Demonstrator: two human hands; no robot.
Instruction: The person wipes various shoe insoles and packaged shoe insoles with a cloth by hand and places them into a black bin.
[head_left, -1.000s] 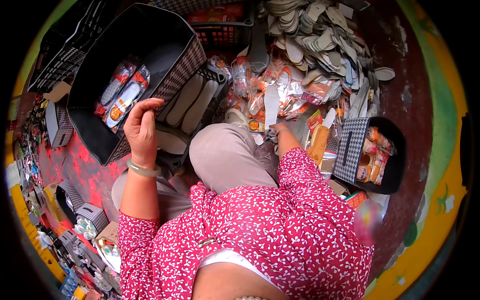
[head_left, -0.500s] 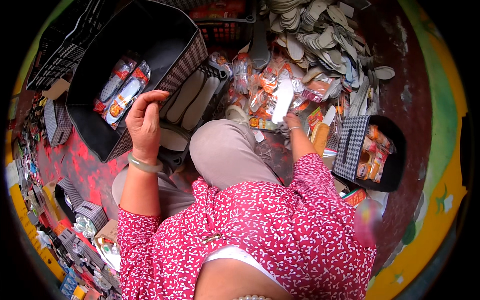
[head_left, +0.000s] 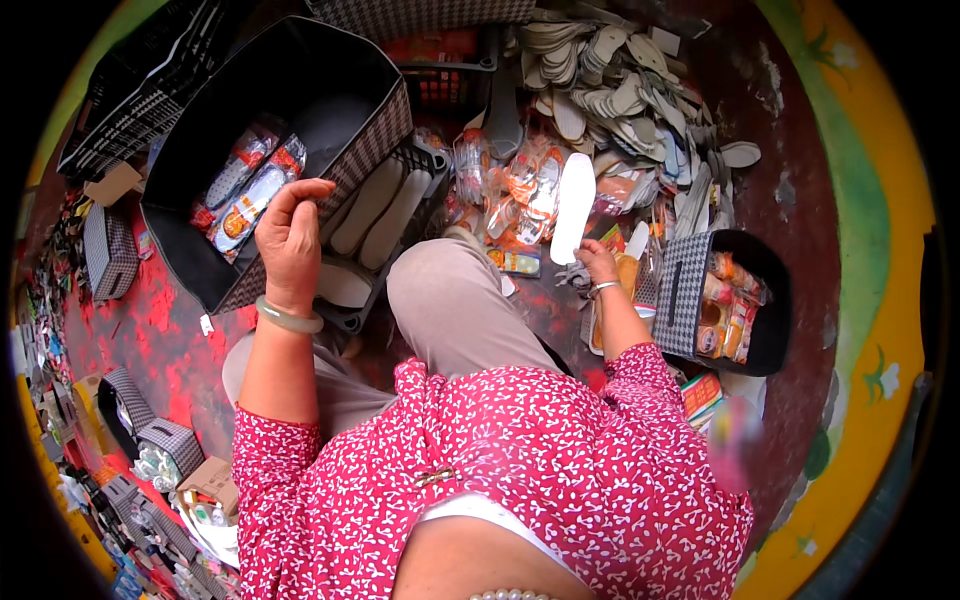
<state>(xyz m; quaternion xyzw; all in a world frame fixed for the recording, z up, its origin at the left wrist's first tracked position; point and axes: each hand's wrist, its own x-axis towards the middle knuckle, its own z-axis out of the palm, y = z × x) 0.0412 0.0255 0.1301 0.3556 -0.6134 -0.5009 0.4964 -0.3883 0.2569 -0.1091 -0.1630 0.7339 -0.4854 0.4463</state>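
My right hand (head_left: 598, 262) grips the lower end of a white insole (head_left: 573, 208), held up over a heap of packaged insoles (head_left: 532, 185) in clear and orange wrappers. My left hand (head_left: 291, 235) is raised, fingers bent and thumb apart, with nothing visible in it. It is beside the near side of a large black-lined box (head_left: 335, 95) with a houndstooth outside. Two wrapped insole packs (head_left: 262, 205) lie in that box. Right of my left hand, long pale insoles (head_left: 392, 215) stand in a dark basket.
A big pile of loose grey-white insoles (head_left: 625, 85) spreads at the far right. Right of my right hand stands a smaller houndstooth box (head_left: 685, 290) with orange packs. A black crate (head_left: 445, 85) is at the back. Small boxes and goods crowd the left.
My right hand has shifted slightly right, lifting the white insole a little; more of the hand shows. My left hand keeps its pose. The whole view has shifted slightly.
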